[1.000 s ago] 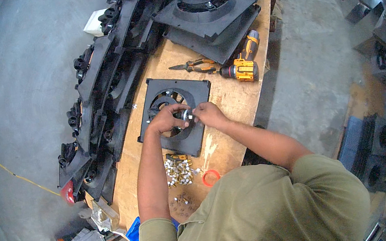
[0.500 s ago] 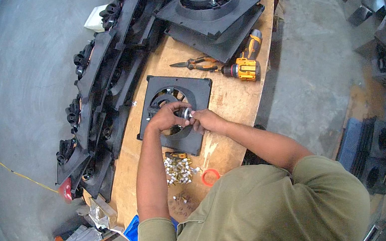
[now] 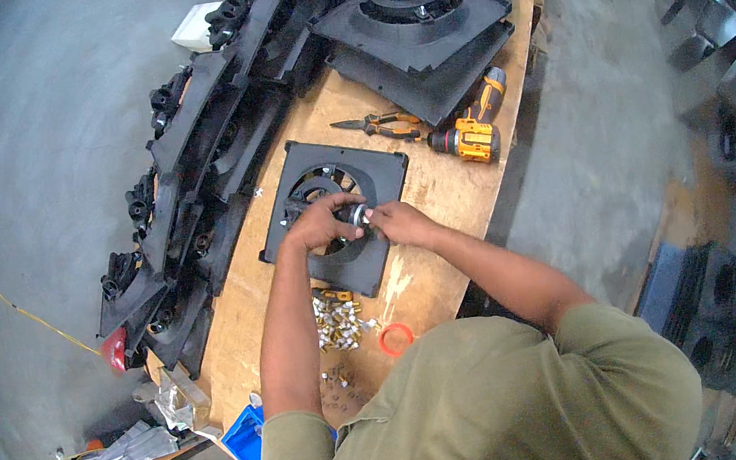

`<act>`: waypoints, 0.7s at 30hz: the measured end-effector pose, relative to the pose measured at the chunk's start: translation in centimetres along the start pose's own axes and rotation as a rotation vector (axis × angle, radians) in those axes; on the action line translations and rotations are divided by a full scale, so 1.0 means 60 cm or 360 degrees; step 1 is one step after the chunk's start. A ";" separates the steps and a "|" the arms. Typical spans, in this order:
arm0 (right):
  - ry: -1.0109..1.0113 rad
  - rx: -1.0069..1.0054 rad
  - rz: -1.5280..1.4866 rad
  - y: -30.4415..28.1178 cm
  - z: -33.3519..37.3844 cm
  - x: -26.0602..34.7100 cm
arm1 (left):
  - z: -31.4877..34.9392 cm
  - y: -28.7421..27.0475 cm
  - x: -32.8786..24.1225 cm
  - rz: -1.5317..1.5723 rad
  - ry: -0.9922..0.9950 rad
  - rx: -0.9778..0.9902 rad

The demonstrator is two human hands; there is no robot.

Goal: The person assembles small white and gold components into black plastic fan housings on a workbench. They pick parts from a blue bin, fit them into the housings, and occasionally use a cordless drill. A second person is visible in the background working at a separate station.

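Observation:
A square black plastic panel [image 3: 347, 158] with a round spoked opening lies on the wooden table in front of me. Over its near right part, my left hand [image 3: 324, 221] is closed round a small round part with a silver rim [image 3: 359, 215]. From the right, my right hand [image 3: 399, 224] pinches a small white piece [image 3: 367, 218] against that round part. The fingers hide most of both pieces. Toward me lies a heap of small brass and white fittings [image 3: 339, 323], with an orange ring [image 3: 396, 339] beside it.
Pliers [image 3: 379, 126] and a yellow and black cordless drill [image 3: 473, 134] lie beyond the panel. Further back are stacked black panels [image 3: 411, 45]. More panels stand in a row [image 3: 189, 196] along the left edge. A blue bin [image 3: 245, 439] sits at lower left.
My right hand's fingers have drawn in tighter by the round part, and the lower fingers have curled up. My left hand keeps its grip. The whole view has shifted slightly.

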State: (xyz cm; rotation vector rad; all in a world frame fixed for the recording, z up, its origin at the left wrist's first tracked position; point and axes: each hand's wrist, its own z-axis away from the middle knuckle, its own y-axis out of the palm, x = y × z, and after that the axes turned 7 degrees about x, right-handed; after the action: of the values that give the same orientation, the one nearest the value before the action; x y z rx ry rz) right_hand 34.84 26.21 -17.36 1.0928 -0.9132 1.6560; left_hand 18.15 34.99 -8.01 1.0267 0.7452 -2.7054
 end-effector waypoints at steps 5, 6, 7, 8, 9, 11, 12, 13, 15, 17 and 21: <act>-0.0674 -0.0638 0.1125 0.008 -0.008 0.062 | 0.071 0.090 0.075 -0.0048 0.0475 -0.1068; -0.0752 -0.0631 0.1258 0.018 -0.020 0.078 | 0.098 0.114 0.097 0.0079 0.0246 -0.1150; -0.0582 -0.0423 0.1418 0.028 -0.037 0.095 | 0.123 0.139 0.116 0.0277 0.0097 -0.1162; -0.0535 -0.0267 0.1559 0.040 -0.058 0.111 | 0.148 0.164 0.132 0.0464 -0.0109 -0.1179; -0.0523 -0.0128 0.1702 0.052 -0.083 0.127 | 0.171 0.190 0.144 0.0429 -0.0011 -0.1257; -0.0243 0.0220 0.1814 0.067 -0.122 0.149 | 0.215 0.233 0.156 0.0383 0.0067 -0.1365; -0.0249 0.0280 0.1839 0.067 -0.135 0.157 | 0.238 0.247 0.158 0.0366 0.0068 -0.1392; -0.0229 0.0331 0.1867 0.066 -0.145 0.165 | 0.268 0.263 0.160 0.0418 0.0083 -0.1448; -0.0310 0.0291 0.1873 0.059 -0.146 0.185 | 0.323 0.294 0.158 0.0713 0.0099 -0.1554; -0.0216 0.0369 0.2006 0.053 -0.133 0.226 | 0.381 0.328 0.158 0.0916 0.0068 -0.1670; -0.0417 0.0301 0.1699 -0.018 -0.026 0.303 | 0.457 0.374 0.165 0.0814 -0.0048 -0.1752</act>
State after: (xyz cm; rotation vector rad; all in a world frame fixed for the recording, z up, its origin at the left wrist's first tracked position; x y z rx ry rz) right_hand 32.15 33.25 -0.72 1.0090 -1.7262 2.5159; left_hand 1.68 2.18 -5.82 0.7101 1.4462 -1.4745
